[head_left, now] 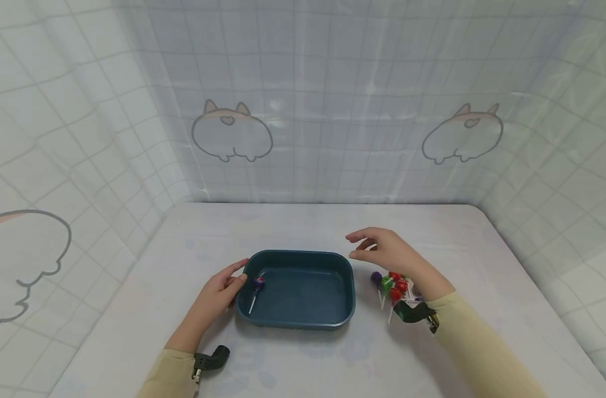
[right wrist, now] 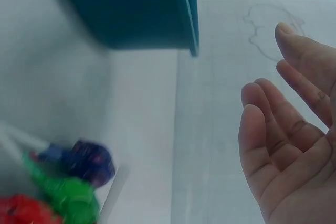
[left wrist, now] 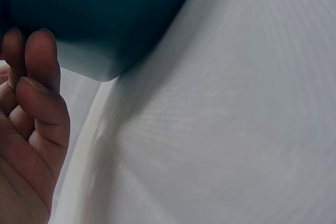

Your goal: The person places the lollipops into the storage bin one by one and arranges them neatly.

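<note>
A dark teal tray (head_left: 295, 325) stands on the table, and one purple lollipop (head_left: 258, 283) lies in its left end. My left hand (head_left: 218, 292) holds the tray's left edge, thumb at the rim and fingers along the outer wall; the left wrist view shows these fingers (left wrist: 43, 61) beside the teal side. Over the table just right of the tray hovers my right hand (head_left: 389, 251), its fingers loosely bent and nothing between them. Below it lies a pile of lollipops, with a purple one (head_left: 376, 277), a green one (head_left: 386, 284) and red ones (head_left: 396, 293), partly covered by the wrist.
A white cloth covers the table (head_left: 303, 365). Behind it hangs a gridded sheet (head_left: 327, 110) with cartoon animal drawings, and similar sheets enclose both sides. Dark wrist-worn devices sit at the left cuff (head_left: 211, 359) and at the right cuff.
</note>
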### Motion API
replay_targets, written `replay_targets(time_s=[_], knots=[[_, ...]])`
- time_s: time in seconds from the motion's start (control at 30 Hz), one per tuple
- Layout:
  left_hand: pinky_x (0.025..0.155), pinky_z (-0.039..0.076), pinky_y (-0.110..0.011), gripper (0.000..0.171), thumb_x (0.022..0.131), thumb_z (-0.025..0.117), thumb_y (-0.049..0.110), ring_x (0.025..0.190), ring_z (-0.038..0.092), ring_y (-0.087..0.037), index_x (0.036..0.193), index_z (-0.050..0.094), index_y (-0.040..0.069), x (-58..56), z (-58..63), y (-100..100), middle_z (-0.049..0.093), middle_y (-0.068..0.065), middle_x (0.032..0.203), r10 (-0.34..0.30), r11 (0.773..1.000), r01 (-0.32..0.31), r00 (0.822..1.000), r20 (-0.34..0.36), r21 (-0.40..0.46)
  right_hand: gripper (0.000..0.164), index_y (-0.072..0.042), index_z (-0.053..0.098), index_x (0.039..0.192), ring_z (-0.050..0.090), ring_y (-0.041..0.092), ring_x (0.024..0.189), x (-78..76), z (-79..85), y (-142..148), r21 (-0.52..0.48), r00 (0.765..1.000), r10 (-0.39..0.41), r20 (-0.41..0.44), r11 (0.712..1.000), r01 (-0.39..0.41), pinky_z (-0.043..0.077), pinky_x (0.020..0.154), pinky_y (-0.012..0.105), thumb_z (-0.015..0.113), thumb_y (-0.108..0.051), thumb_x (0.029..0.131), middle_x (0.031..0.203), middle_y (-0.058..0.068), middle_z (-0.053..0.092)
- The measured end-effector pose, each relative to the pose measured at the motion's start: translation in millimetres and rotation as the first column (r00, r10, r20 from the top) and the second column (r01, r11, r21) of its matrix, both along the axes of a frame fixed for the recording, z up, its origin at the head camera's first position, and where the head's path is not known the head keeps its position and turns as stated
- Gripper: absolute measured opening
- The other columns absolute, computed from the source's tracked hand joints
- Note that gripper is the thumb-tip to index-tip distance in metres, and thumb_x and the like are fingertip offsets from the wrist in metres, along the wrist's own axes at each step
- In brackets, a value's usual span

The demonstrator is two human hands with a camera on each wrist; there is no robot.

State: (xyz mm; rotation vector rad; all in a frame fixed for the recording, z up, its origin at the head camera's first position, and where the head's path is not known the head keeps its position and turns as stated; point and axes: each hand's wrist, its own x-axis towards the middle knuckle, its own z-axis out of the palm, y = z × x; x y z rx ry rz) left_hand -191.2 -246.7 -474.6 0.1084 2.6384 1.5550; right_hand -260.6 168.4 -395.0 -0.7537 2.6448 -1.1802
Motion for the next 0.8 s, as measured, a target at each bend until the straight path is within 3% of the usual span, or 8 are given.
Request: replay_targets(time_s=[0.4, 0.8], knots=[[0.049, 0.042, -0.032, 0.047, 0.101, 0.057, 0.038, 0.056, 0.049, -0.026, 0.145, 0.049, 0.025, 0.0, 1.0, -1, 0.053, -0.008, 0.065, 0.009, 1.0, -0.009, 1.0, 0.005, 0.013, 0.043, -0.02, 0.067, 0.127, 0.063, 0.02, 0.101, 3.4, -18.2, 30, 0.007, 0.997, -0.068, 0.045, 0.998, 0.068, 0.054, 0.078, 0.032, 0.075, -0.038, 0.088, 0.124, 0.01, 0.064], [0.049, 0.042, -0.032, 0.049, 0.101, 0.057, 0.039, 0.056, 0.05, -0.024, 0.146, 0.048, 0.023, 0.7, 2.3, -1, 0.054, -0.007, 0.066, 0.004, 1.0, -0.004, 1.0, 0.009, 0.014, 0.046, -0.01, 0.068, 0.125, 0.062, 0.018, 0.094, 3.1, -31.3, 48, 0.051, 0.996, -0.075, 0.055, 0.996, 0.073, 0.053, 0.074, 0.034, 0.074, -0.038, 0.089, 0.12, 0.008, 0.066]])
